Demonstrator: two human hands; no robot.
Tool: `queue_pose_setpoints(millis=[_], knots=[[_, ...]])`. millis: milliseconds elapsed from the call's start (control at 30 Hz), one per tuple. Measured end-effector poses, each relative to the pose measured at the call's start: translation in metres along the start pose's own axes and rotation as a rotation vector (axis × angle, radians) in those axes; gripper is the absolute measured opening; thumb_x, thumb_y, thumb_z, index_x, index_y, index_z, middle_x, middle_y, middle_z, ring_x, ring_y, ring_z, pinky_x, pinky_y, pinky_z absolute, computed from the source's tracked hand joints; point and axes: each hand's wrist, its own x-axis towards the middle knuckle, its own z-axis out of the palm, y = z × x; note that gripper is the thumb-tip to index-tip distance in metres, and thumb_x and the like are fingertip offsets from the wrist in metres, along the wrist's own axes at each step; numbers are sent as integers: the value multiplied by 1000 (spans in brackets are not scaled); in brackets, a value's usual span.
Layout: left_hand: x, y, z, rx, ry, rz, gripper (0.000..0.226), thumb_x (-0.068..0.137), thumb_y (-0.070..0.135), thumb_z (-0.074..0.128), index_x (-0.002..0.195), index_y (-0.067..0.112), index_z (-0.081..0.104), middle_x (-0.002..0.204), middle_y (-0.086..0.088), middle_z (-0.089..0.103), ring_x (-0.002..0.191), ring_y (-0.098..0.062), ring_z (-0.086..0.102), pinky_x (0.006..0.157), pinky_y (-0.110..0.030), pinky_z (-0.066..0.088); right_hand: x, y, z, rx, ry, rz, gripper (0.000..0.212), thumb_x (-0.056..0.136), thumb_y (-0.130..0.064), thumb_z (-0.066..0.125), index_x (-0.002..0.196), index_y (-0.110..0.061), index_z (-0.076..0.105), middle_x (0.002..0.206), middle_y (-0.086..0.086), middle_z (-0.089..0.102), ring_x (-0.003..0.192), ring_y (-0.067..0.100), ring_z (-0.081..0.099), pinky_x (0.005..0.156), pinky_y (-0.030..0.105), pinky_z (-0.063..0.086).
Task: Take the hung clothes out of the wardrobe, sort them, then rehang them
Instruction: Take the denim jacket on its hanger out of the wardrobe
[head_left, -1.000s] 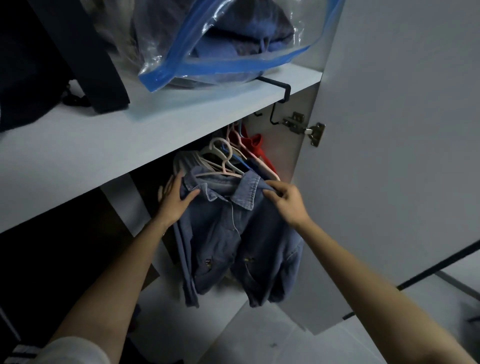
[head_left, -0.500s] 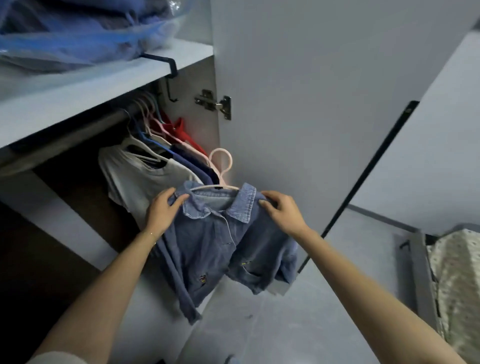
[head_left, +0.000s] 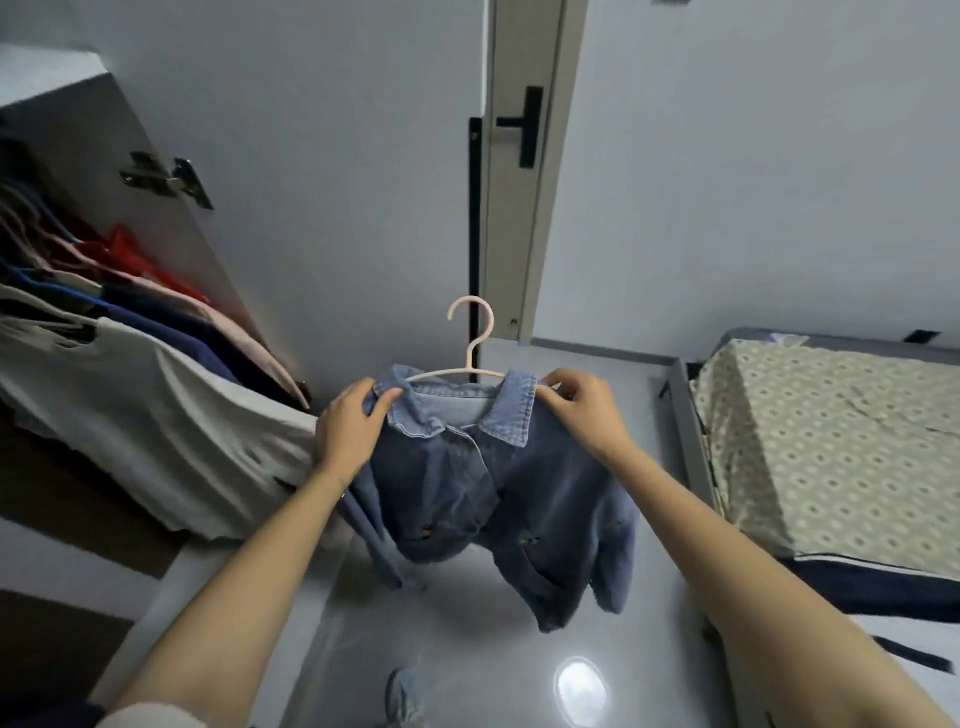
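Observation:
A blue denim jacket (head_left: 498, 499) hangs on a pale pink hanger (head_left: 471, 343), held out in front of me over the grey floor, clear of the wardrobe. My left hand (head_left: 349, 434) grips the jacket's left shoulder by the collar. At the other shoulder my right hand (head_left: 587, 410) pinches the cloth and the hanger's end. More clothes stay hung in the wardrobe at the left: a white T-shirt (head_left: 156, 410), a navy garment (head_left: 171, 332), a pink one (head_left: 223, 322) and a red one (head_left: 135, 260).
The open wardrobe door (head_left: 311, 171) stands straight ahead with a hinge (head_left: 166, 179) at its left. A room door with a black handle (head_left: 524, 124) is behind it. A bed with a patterned cover (head_left: 831, 441) fills the right side.
Both hands have carried the denim jacket on its hanger out from under the shelf and rail, to the right and away from the wardrobe. My view has swung right toward the bed.

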Motion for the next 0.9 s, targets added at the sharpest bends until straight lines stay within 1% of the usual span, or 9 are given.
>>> queue_pose_setpoints(millis=[167, 300, 400, 533, 633, 700, 767, 867, 900], knots=[[-2, 69, 58, -82, -126, 71, 41, 91, 48, 64, 77, 11, 57, 82, -8, 67, 79, -35, 61, 65, -40, 48, -25, 46, -73, -28, 145, 98, 18, 88, -36, 70, 82, -19, 71, 71, -2, 65, 71, 16, 62, 65, 32, 46], [-5, 128, 108, -134, -231, 154, 43, 91, 49, 64, 71, 13, 52, 75, -9, 66, 74, -34, 60, 59, -36, 41, -47, 89, -125, -56, 264, 195, 18, 86, -43, 68, 76, -27, 67, 76, -3, 70, 76, 15, 65, 69, 33, 50], [-3, 171, 147, -132, -314, 240, 47, 90, 56, 62, 72, 13, 54, 74, -11, 67, 74, -38, 60, 61, -40, 46, -64, 117, -157, -43, 323, 275, 22, 88, -41, 68, 76, -23, 66, 70, -9, 65, 69, 7, 59, 60, 23, 41], [2, 230, 197, -164, -453, 359, 39, 89, 57, 63, 83, 18, 67, 81, -4, 71, 80, -32, 63, 68, -40, 50, -91, 147, -195, -33, 442, 411, 22, 89, -40, 68, 75, -23, 65, 67, -6, 62, 60, 5, 53, 54, 23, 37], [8, 273, 234, -209, -580, 443, 37, 88, 59, 62, 78, 23, 65, 79, 0, 71, 81, -28, 64, 68, -37, 49, -109, 164, -219, -35, 537, 511, 22, 89, -39, 66, 76, -21, 66, 68, -2, 65, 60, 7, 56, 54, 23, 38], [8, 306, 256, -232, -642, 503, 34, 88, 55, 65, 67, 30, 56, 74, 0, 67, 79, -28, 63, 63, -34, 43, -120, 172, -236, -43, 609, 567, 22, 89, -39, 65, 75, -22, 66, 69, -2, 66, 63, 10, 59, 55, 27, 42], [7, 338, 273, -243, -685, 577, 36, 88, 52, 66, 62, 33, 50, 67, 3, 59, 77, -29, 62, 62, -33, 40, -130, 176, -252, -64, 675, 628, 22, 90, -40, 64, 74, -25, 65, 69, -5, 66, 64, 8, 59, 56, 28, 43], [1, 380, 300, -271, -760, 682, 34, 88, 53, 66, 65, 31, 54, 63, 8, 55, 71, -23, 60, 63, -36, 45, -147, 182, -272, -105, 788, 702, 23, 89, -41, 64, 73, -24, 67, 70, -5, 68, 68, 8, 62, 61, 30, 47], [-2, 393, 308, -288, -789, 713, 36, 88, 52, 67, 63, 31, 51, 60, 9, 54, 68, -21, 56, 63, -36, 45, -154, 184, -278, -110, 828, 721, 23, 89, -40, 65, 73, -24, 67, 72, -5, 69, 71, 8, 63, 64, 31, 48]])
